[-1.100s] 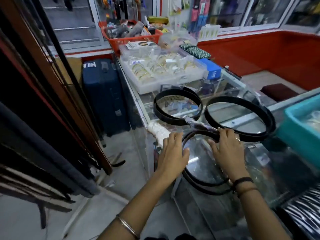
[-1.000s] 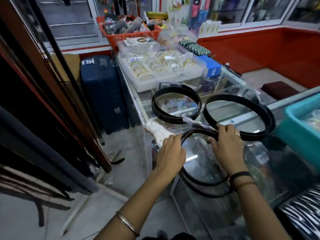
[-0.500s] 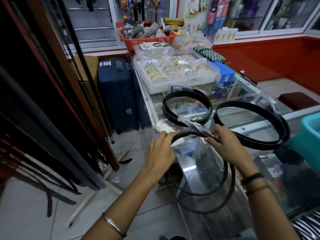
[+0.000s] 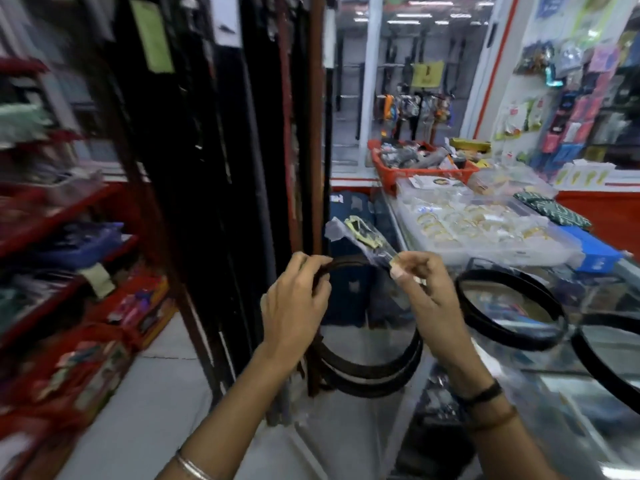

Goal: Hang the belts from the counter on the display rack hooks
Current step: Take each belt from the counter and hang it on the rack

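The belt point(image 4: 367, 370) is coiled in a loop and held up in the air, off the counter point(image 4: 554, 382). The left hand point(image 4: 294, 303) is closed on the top of the loop. The right hand point(image 4: 429, 296) pinches the strap just beside it, near the buckle point(image 4: 362, 230). The buckle is wrapped in clear plastic and sticks up and to the left, toward the rack point(image 4: 242, 140). The loop hangs down between both hands. The rack is up and to the left of the hands, so the left hand is nearer to it. Long dark belts hang there, but I cannot see the hooks. I think the buckle end must go up to a hook next. Two more belts point(image 4: 512, 341) lie coiled on the counter, to the right.
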Tool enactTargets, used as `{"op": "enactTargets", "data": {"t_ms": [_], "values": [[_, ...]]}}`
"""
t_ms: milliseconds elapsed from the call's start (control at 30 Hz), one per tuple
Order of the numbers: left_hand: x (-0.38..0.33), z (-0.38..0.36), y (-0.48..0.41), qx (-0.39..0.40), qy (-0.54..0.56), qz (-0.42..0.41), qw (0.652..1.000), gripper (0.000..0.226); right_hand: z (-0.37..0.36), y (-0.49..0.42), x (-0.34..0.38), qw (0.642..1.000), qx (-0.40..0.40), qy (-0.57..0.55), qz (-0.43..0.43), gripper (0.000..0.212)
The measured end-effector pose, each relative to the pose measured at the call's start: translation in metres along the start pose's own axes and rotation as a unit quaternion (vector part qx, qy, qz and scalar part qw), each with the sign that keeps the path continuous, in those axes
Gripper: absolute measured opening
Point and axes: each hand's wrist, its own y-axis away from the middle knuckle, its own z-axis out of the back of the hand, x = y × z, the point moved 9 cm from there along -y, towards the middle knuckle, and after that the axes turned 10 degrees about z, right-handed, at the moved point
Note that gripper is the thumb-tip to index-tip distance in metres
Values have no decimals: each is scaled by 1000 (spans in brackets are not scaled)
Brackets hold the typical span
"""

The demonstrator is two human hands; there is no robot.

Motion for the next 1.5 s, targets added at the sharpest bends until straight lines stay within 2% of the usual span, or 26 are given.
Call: {"op": "enactTargets", "data": {"t_ms": [100,233,333,467,533,600,700,933,1200,1500], "values": [[23,55,-18,-56,-4,7,998,17,-54,-16,21,998,29,-62,14,28],[53,112,-42,-76,51,10,996,19,-125,-33,55,985,69,-155,23,46],[71,156,-60,-86,181,19,980,22,-174,-43,85,977,97,-185,48,40],[78,206,-82,-89,360,29,928,13,-229,-60,119,964,92,-233,87,30],[84,231,-96,-114,402,23,908,20,-255,-73,136,960,84,-244,107,28],[87,253,-108,-146,390,9,909,29,-276,-87,153,960,78,-235,131,28],[91,282,-131,-169,361,-26,917,24,-302,-109,179,961,61,-206,173,26],[94,330,-191,-162,382,-69,907,27,-347,-162,230,962,38,-142,230,24],[88,377,-237,-182,390,-98,897,45,-366,-199,305,936,3,-57,348,39],[88,389,-272,-155,408,-60,898,42,-379,-221,315,943,-35,-53,327,33]]}}
